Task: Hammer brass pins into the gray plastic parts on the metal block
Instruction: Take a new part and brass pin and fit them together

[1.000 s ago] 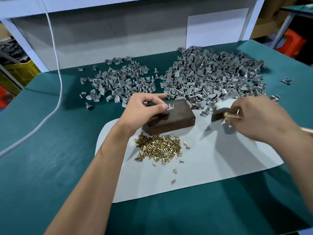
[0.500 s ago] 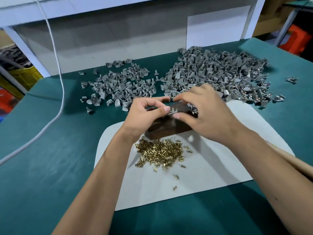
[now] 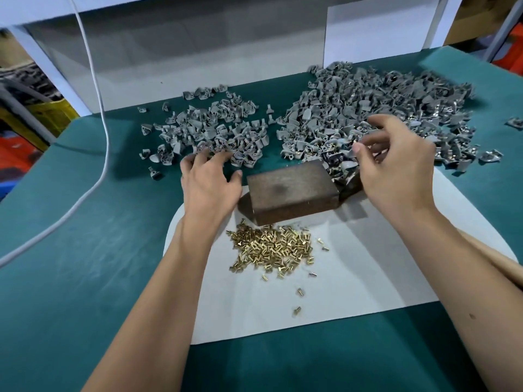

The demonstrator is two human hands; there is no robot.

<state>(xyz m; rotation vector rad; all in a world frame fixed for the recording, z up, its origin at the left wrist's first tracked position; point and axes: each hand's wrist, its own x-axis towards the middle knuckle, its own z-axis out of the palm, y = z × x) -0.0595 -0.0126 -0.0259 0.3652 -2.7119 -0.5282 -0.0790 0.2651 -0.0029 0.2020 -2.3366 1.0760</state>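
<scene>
The dark metal block [image 3: 291,190] stands on a white sheet [image 3: 368,278], and its top is bare. Loose brass pins [image 3: 271,247] lie heaped just in front of it. My left hand [image 3: 209,185] is left of the block, its straight fingers touching the near edge of the smaller heap of gray plastic parts [image 3: 215,131]. My right hand [image 3: 399,171] hovers over the near edge of the bigger heap [image 3: 382,108], fingers loosely curled, nothing seen in them. The hammer's dark head [image 3: 349,186] lies beside the block's right end, partly under that hand.
A green table [image 3: 85,250] carries everything. A white cable [image 3: 104,123] hangs down and runs across its left side. A white wall panel [image 3: 198,60] closes off the back. A stray gray part [image 3: 513,121] lies at the far right edge.
Both hands left the block. The left moved back-left to the smaller heap; the right swung back-right over the bigger heap. The part held on the block is gone from it.
</scene>
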